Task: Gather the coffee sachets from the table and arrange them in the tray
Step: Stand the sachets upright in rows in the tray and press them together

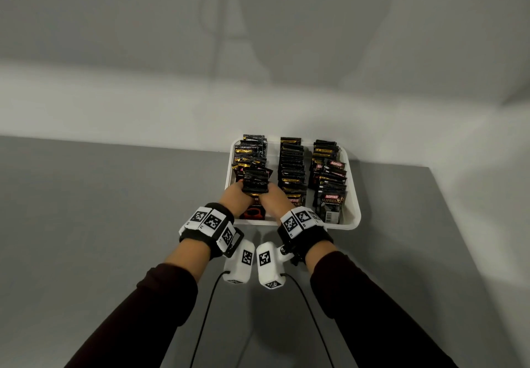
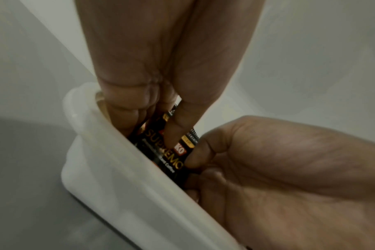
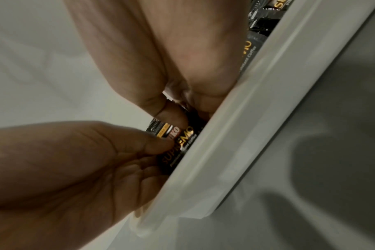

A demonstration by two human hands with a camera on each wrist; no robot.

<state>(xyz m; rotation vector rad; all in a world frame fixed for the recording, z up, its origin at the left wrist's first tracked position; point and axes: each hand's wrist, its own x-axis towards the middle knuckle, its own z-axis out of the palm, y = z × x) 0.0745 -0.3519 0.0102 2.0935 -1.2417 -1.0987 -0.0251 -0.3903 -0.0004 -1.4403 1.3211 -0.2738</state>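
Gripping a small stack of black coffee sachets (image 1: pixel 256 180) from both sides, the left hand (image 1: pixel 237 198) and right hand (image 1: pixel 274 199) held it just right of frame centre, above the left row of the white tray (image 1: pixel 354 204). Three rows of sachets filled the tray on the grey table (image 1: pixel 100 209).

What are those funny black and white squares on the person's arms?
They are square code markers printed on white blocks. Each wrist wears a black band ringed with these blocks, and a white box carrying more markers hangs below each wrist. A thin black cable runs from each box. The sleeves are dark and long.
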